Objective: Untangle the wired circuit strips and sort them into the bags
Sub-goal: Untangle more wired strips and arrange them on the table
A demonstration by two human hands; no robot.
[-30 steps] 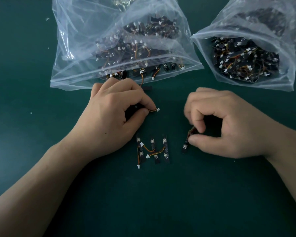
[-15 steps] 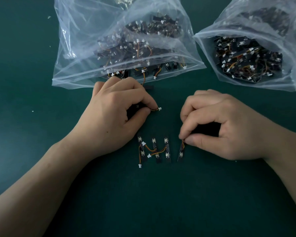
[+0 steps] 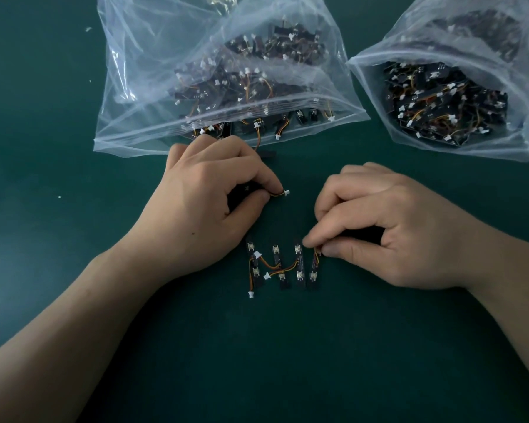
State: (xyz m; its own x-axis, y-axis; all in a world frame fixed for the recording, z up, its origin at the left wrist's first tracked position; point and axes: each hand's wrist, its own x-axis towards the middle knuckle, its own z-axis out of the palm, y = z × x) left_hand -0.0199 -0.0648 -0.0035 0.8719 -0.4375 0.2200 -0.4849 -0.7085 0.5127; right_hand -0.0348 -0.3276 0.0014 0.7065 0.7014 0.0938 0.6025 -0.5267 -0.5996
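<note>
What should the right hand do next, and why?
Probably release: the right hand pinches the top of a strip that lies flat beside the three laid-out strips, so it looks placed. The left hand holds another wired strip to work on.

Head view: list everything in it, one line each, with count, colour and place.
table: one, dark green, under everything
left bag: one, clear plastic, top centre-left
right bag: one, clear plastic, top right
bagged strips: many, black with orange wires and white plugs, inside both bags
laid strips: three, black, side by side between the hands
end strip: one, black, right end of that row
held strip: one, white plug poking out of the left hand
specks: a few, white, left of the table
left hand: grips the held strip
right hand: pinches the end strip
</note>
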